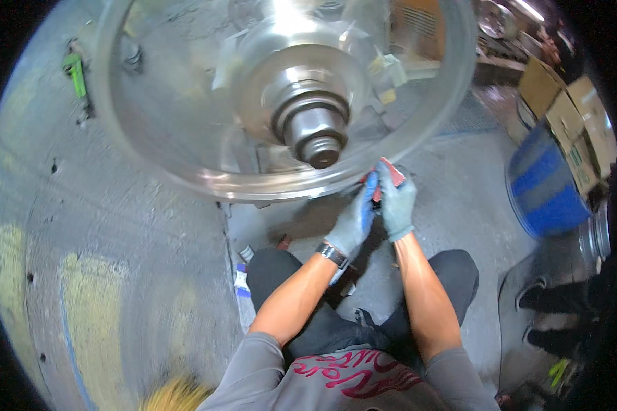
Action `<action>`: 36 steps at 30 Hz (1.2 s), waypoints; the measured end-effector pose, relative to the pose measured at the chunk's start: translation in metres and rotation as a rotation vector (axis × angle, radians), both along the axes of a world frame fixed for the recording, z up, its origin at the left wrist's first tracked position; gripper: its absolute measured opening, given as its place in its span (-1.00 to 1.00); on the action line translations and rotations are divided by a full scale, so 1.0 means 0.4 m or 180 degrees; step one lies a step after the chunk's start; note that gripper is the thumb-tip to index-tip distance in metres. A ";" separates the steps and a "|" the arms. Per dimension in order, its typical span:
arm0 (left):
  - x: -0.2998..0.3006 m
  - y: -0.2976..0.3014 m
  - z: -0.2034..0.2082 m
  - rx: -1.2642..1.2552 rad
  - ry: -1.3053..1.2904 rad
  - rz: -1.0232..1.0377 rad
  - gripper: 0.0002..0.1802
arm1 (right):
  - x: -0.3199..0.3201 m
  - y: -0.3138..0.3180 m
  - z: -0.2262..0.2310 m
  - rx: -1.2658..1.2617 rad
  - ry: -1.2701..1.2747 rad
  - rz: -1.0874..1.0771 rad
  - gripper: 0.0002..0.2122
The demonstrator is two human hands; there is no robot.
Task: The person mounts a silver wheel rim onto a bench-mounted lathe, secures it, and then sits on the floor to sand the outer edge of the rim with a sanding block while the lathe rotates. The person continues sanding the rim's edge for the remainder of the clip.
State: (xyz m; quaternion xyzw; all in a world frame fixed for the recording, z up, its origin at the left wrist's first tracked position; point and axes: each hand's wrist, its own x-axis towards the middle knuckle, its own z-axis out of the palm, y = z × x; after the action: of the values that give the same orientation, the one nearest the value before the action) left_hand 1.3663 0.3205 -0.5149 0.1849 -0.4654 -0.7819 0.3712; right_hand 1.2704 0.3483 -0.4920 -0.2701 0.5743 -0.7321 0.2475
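Observation:
A large shiny metal wheel rim (281, 194) fills the upper middle, its spokes blurred as in spinning. From its hub a stepped metal shaft with a big nut (315, 129) points toward me. My left hand (355, 218) and my right hand (397, 207), both in grey-blue gloves, are close together at the rim's lower right edge. Their fingers are closed on a folded piece of red sandpaper (392, 171), which is at or very near the rim; actual contact is hard to make out. A dark watch (332, 254) is on my left wrist.
To the right stands a blue drum (548, 181) with cardboard boxes (574, 123) in it. A green tool (76, 74) lies at the far left. Yellow bristles (177, 396) show at the lower edge. Another person's dark shoes and legs (562, 318) are at right.

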 end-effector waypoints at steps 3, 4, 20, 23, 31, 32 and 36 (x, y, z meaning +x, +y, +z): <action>-0.010 -0.025 -0.020 0.0662 0.0315 -0.0391 -0.34 | 0.002 -0.005 0.005 -0.0204 0.0079 -0.0012 -0.75; -0.018 -0.038 -0.026 0.0653 0.0022 -0.0249 -0.38 | 0.001 -0.004 0.007 -0.0175 0.0097 0.0071 -0.74; -0.033 -0.060 -0.059 0.0280 0.0375 -0.0198 -0.46 | 0.011 -0.012 0.030 -0.0059 0.0343 0.0111 -0.72; -0.018 -0.057 -0.063 -0.0563 -0.0066 -0.0063 -0.48 | 0.014 -0.015 0.030 -0.0083 0.0353 0.0077 -0.70; -0.020 -0.051 -0.067 -0.0525 0.0145 0.0000 -0.46 | 0.012 -0.016 0.020 0.0025 0.0673 -0.0098 -0.62; -0.021 -0.059 -0.065 -0.0818 -0.0263 0.0085 -0.43 | 0.011 -0.019 0.017 0.0015 0.0477 -0.0030 -0.63; -0.035 -0.056 -0.053 0.0560 0.0587 -0.0228 -0.51 | 0.006 -0.030 0.001 0.0123 0.0413 -0.0180 -0.71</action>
State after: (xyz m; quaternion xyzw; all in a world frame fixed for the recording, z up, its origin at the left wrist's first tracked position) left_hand 1.3524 0.2982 -0.5360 0.1273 -0.3653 -0.8462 0.3665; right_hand 1.2729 0.3363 -0.4915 -0.2958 0.6105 -0.7086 0.1941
